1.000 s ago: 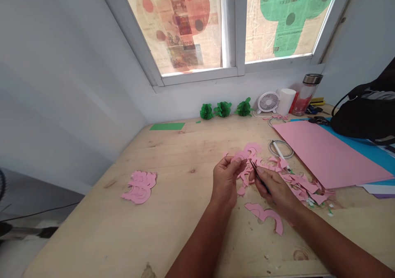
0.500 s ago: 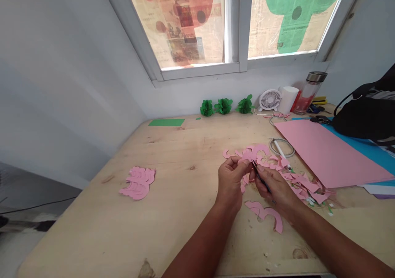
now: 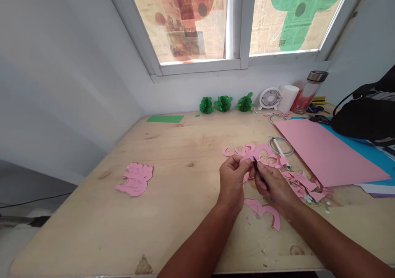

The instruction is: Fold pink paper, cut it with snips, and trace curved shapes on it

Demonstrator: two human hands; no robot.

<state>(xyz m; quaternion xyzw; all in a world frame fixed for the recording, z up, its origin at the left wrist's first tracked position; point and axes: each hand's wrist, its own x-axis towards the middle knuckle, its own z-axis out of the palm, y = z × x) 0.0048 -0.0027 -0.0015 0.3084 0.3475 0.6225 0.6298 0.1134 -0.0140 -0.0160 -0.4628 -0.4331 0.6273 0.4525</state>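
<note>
Left hand: the left hand (image 3: 231, 181) has its grip closed, thumb against fingers, on a small cut piece of thin pink paper (image 3: 247, 158).
Right hand: the right hand (image 3: 276, 185) has its grip clamped on slim dark-handled scissors (image 3: 261, 178).
Scissors: tips at the right edge of the held piece, beside the left fingertips; blade opening too small to tell.
Cut state: loose, irregular pink paper offcuts (image 3: 304, 181) lie to the right of the hands. Judged from these, material has been separated; the held piece appears to be under trimming, with completion of its outline not determinable.
Curved strips: arched pink paper strips (image 3: 272, 212) lie nearer the person, below the hands, apart from the held piece.
Pink stack: overlapping scalloped pink paper shapes (image 3: 135, 179) lie flat at the left of the pale wooden bench (image 3: 185, 212), well apart from the offcuts.
Sheet stock: a large flat pink paper sheet (image 3: 327, 152) lies at the right, partly over a blue sheet (image 3: 367, 156).
Pen and ring: a white pen (image 3: 279, 147) lies across a grey ring (image 3: 285, 155), beside the pink sheet.
</note>
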